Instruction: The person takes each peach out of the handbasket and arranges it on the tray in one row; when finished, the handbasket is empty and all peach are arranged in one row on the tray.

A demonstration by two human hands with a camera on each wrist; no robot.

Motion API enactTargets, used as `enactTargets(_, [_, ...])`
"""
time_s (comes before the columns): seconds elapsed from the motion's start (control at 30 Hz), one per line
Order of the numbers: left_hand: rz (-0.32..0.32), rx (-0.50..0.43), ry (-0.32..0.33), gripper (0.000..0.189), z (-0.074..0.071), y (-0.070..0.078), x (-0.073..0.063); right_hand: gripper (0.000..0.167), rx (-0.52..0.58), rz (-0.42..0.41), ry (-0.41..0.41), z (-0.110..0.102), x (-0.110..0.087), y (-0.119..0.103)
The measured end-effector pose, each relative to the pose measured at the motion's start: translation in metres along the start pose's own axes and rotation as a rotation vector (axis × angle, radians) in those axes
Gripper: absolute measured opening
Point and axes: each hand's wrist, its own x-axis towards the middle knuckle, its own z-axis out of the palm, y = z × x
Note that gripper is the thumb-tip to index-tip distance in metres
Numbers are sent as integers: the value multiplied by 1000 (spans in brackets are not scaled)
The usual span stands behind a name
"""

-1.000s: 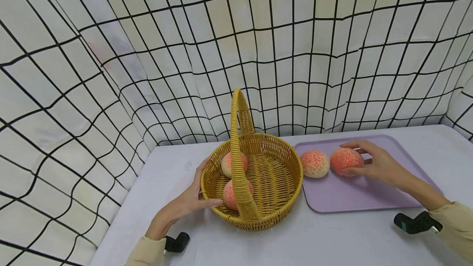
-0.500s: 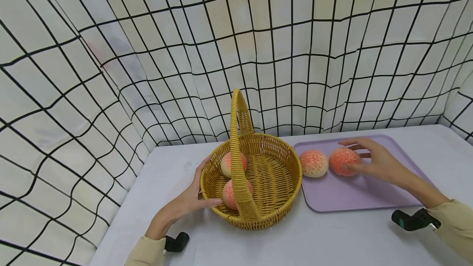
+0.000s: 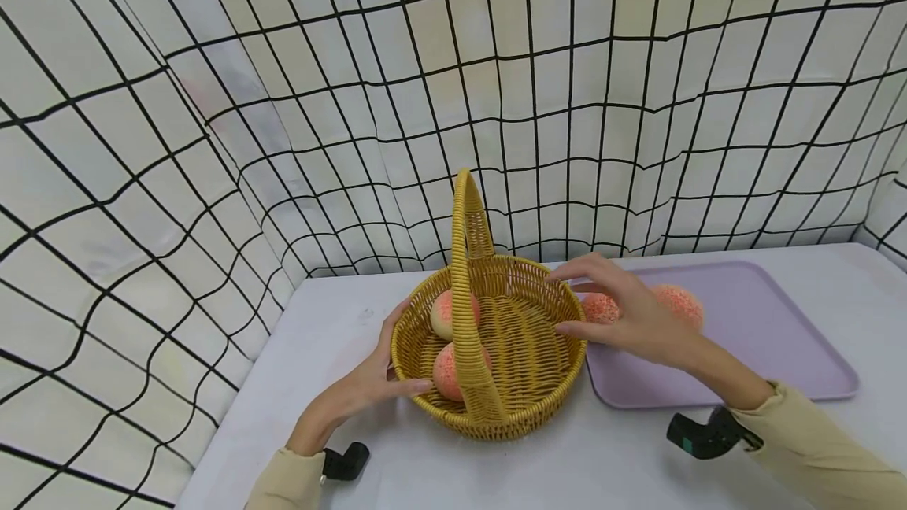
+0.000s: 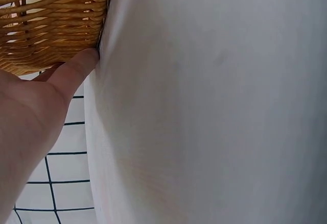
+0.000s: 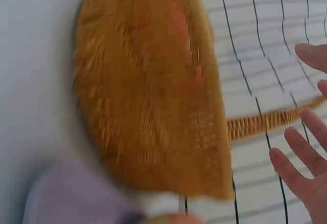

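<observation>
Your left hand [image 3: 363,386] is resting, straight-fingered, against the basket [image 3: 523,422] at nine o'clock; your right hand [image 3: 641,321] is hovering, empty and spread, at three, partly hiding two balls [image 3: 601,308].

Left grip [image 4: 33,109] against wicker basket [image 4: 51,25], white tabletop [image 4: 204,101] alongside, dark grid [image 4: 50,182] beyond

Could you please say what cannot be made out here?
Head: parts of both speckled pink balls on the flat lilac tray, behind the right hand.
Head: parts of both round pinkish balls in the golden wicker basket, behind its arched handle.
Left wrist: most of the basket, cut off by the top and left edges.
Right wrist: the basket's weave, blurred.
</observation>
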Motion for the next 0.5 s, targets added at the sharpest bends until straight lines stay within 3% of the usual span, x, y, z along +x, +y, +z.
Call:
enactTargets(0.27, [2,15,-4,122,1,0,2,51,172,-52,-122,61,28,-20])
enactTargets(0.5, [3,26,1,122,1,0,1,48,178,-26,-225,92,40,-20])
